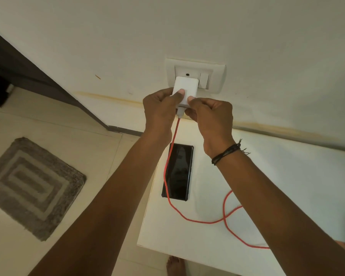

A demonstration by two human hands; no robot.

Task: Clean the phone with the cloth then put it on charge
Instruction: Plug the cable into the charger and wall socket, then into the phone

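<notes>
**Both hands on the charger at the wall socket**

Nearest to me, a bare foot [174, 263] shows on the floor at the near edge of a low white table [187, 246]. Across the tabletop a red cable [199, 221] crosses itself in a loose loop on the right, and its near end slips out of sight under the right forearm. Going farther, the cable runs up the left edge of the phone [178, 172]. The phone lies flat on the far left part of the table with its dark screen up and no hand touching it. I cannot tell whether the cable is plugged into it.

Off to the left, a grey mat [32, 186] with square rings lies on the pale floor.

Past the phone, both arms reach up to the wall. The right wrist wears a dark cord bracelet [225, 154]. The left hand [159, 110] grips the white charger block [184, 88], thumb on its face and fingers curled round its left side. The right hand [209, 116] pinches the block's lower right corner, thumb on top and fingers curled underneath. The cable's white plug [180, 112] sits between the hands and enters the block from below.

The block is pressed against the white socket plate [219, 76], just left of its switch [204, 78]. I cannot tell whether it is fully seated.
</notes>
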